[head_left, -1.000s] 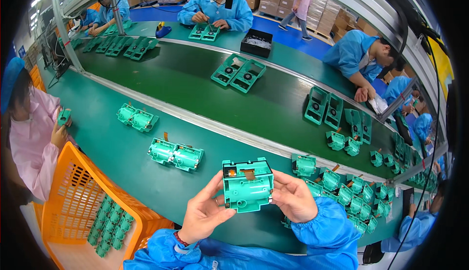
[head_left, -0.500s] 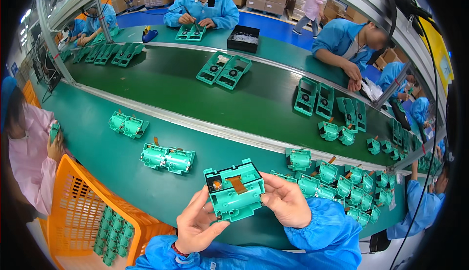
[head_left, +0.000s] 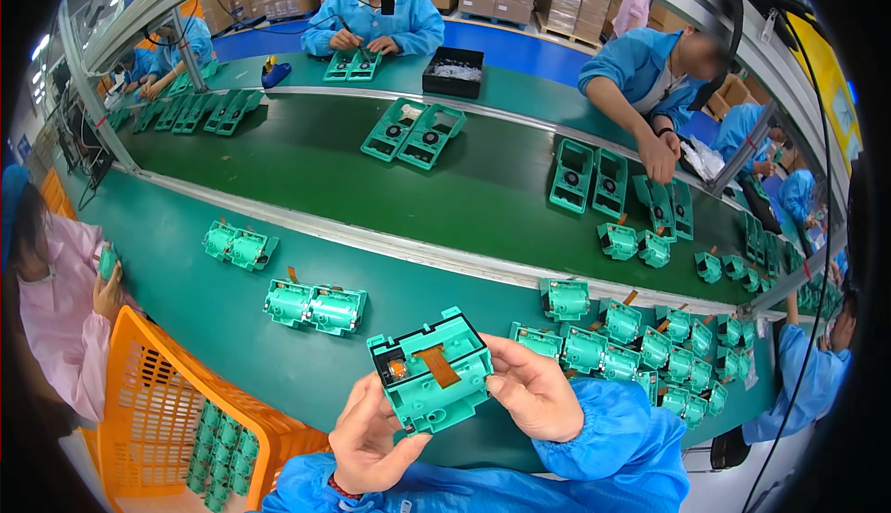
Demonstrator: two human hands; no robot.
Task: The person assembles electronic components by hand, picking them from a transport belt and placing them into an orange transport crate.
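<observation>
Between my two hands, above the table's near edge, I hold a green plastic housing (head_left: 447,396) with a black frame along its far side and a brown ribbon cable lying across it. My left hand (head_left: 373,443) is closed on its left end, fingers beneath and thumb at the lower corner. My right hand (head_left: 535,389) pinches the right end between thumb and fingers. Two joined green housings (head_left: 314,306) lie on the table beyond my left hand, and another pair (head_left: 239,246) sits farther left. Right of my hands stand several similar housings (head_left: 585,350) in rows.
An orange basket (head_left: 153,402) with several green housings inside stands at lower left. A metal rail (head_left: 399,246) separates the table from the green conveyor (head_left: 306,155), which carries open green shells (head_left: 427,136). Co-workers sit opposite and at both sides. A black box (head_left: 453,74) stands beyond.
My hands have shifted slightly left and down with the housing, which has tilted a little. The co-worker at far right has reached down to the shells on the conveyor.
</observation>
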